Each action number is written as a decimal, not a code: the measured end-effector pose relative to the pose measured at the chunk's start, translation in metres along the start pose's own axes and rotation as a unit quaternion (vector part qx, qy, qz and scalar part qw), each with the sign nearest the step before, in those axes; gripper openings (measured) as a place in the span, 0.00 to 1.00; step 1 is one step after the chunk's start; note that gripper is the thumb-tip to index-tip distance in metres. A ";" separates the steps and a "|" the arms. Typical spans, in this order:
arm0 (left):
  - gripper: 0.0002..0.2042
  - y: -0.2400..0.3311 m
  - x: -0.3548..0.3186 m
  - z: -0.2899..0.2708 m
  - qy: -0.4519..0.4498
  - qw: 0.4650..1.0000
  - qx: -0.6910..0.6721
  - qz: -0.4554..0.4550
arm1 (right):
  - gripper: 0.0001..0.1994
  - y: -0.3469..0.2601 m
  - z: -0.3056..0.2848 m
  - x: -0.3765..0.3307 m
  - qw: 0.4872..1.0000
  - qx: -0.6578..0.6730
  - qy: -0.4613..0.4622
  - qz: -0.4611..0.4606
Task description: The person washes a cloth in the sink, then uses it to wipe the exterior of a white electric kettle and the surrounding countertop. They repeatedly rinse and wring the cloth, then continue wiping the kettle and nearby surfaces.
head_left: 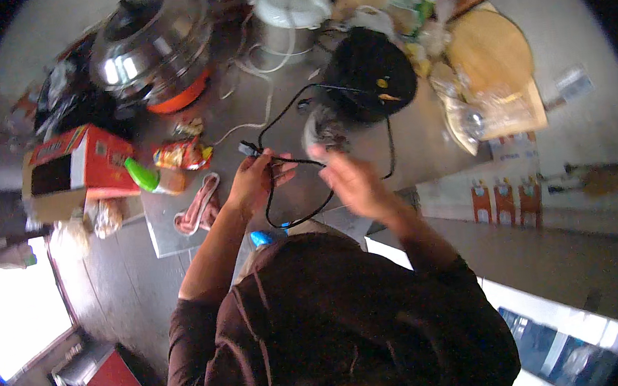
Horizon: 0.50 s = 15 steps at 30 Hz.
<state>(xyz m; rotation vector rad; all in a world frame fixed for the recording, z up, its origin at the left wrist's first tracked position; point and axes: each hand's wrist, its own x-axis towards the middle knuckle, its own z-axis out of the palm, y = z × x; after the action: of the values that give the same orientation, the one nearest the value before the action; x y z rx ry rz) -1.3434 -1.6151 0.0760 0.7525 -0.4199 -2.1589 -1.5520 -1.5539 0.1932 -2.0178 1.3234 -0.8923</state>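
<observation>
Left hand grips one black cord; blurred right hand seemingly open

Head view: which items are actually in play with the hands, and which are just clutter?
In play:
- black cable, gripped by left hand
- right hand, blurred, by the cable loop
- black round appliance the cable runs toward

Lying about:
- steel lidded pot
- white pot
- red carton
- snack packet
- round wooden board

hands: 2 | black cable: 1 | lidded pots: 2 | box: 1
</observation>
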 end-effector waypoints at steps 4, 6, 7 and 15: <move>0.21 0.007 -0.021 0.068 -0.059 0.997 -0.056 0.013 | 0.13 0.000 0.042 -0.042 0.990 -0.138 -0.030 -0.013; 0.10 -0.009 -0.023 0.074 0.028 0.999 0.025 0.021 | 0.16 -0.002 0.036 -0.054 0.989 -0.143 -0.014 -0.024; 0.07 -0.017 -0.023 0.075 0.019 0.998 0.027 0.057 | 0.18 -0.006 0.031 -0.055 0.993 -0.118 0.003 -0.031; 0.09 -0.052 -0.009 0.133 -0.063 0.981 0.135 0.121 | 0.20 0.015 0.025 -0.083 0.917 0.302 -0.123 0.229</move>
<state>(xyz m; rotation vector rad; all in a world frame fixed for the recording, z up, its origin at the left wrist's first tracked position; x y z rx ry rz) -1.4538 -1.5692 0.1549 0.6732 -0.8415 -1.9475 -1.5654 -1.4802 0.1481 -1.2263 1.1258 -0.6849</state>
